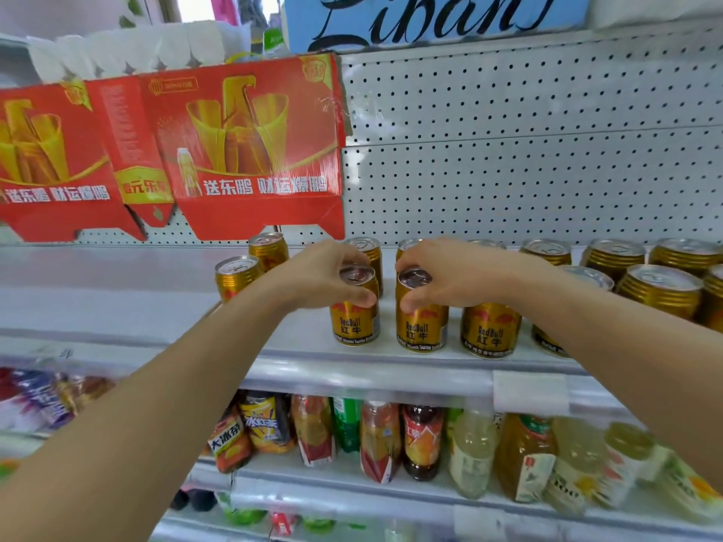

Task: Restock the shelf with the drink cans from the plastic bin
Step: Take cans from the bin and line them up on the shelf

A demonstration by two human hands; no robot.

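Our left hand [326, 275] has its fingers curled round the top rim of a gold can [355, 307], thumb at the near side of the shoulder, the other fingertips hidden behind the lid. Our right hand [438, 273] grips a second gold can [421, 312] the same way, thumb pressed on the upper wall, the remaining fingers out of sight over the far rim. Both cans stand upright near the front edge of the white shelf [321, 346], just beside each other with a narrow gap between; whether their bases quite rest on it we cannot tell.

They are short metal cylinders, glossy gold with a ribbed shoulder, a dull silver lid with a pull tab, and red and dark lettering on the front. To the right, a third can [491, 330] stands at the front edge, its top covered by our right wrist, and a fourth is mostly hidden behind the forearm. More cans [661, 287] crowd the right end, some cut off by the frame; two cans [250, 267] stand apart toward the left.

Behind is a white perforated metal back panel [528, 150], with red glossy cardboard cartons [242, 146] hanging over its left part. Below, plastic bottles [381, 440] line the lower shelf, blurred toward the corners. The plastic bin is out of view.
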